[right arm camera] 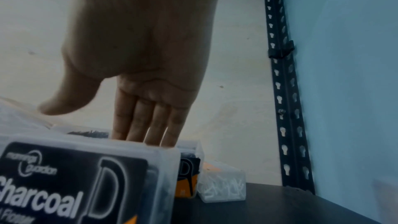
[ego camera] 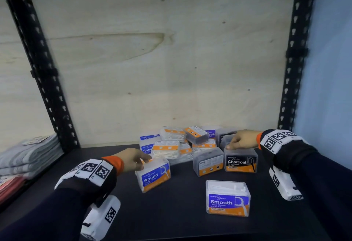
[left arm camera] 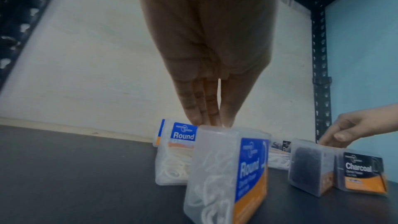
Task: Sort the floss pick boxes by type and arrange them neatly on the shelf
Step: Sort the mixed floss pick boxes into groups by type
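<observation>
Head view: on the dark shelf [ego camera: 57,193], left hand [ego camera: 131,159] at 9 o'clock gripping the top of a tilted Round floss box [ego camera: 154,175], fingers over the far edge and thumb at the near side. Right hand [ego camera: 242,138] at 3 o'clock set on the top of an upright Charcoal floss box [ego camera: 241,161], thumb on the lid's left corner, fingers reaching past the back edge. Just left of that one, a second charcoal box [ego camera: 208,161] with its back label facing out. At 6 o'clock, well apart, a Smooth floss box [ego camera: 227,198] standing upright alone. At 12 o'clock, against the plywood back panel [ego camera: 152,59], a jumbled heap of boxes [ego camera: 182,141]. Folded towels [ego camera: 28,153] at far 9 o'clock past the black upright [ego camera: 38,65].

Left wrist view: fingers [left arm camera: 193,105] straight down, tips touching the top of the Round floss box [left arm camera: 228,173]; another Round box [left arm camera: 172,156] just behind at 10 o'clock. Charcoal floss box [left arm camera: 364,173] at 3 o'clock under the right hand [left arm camera: 353,129].

Right wrist view: fingers [right arm camera: 142,122] extended behind the Charcoal floss box [right arm camera: 81,181], thumb pressing its top at 9 o'clock. Clamped or merely resting, cannot tell.
</observation>
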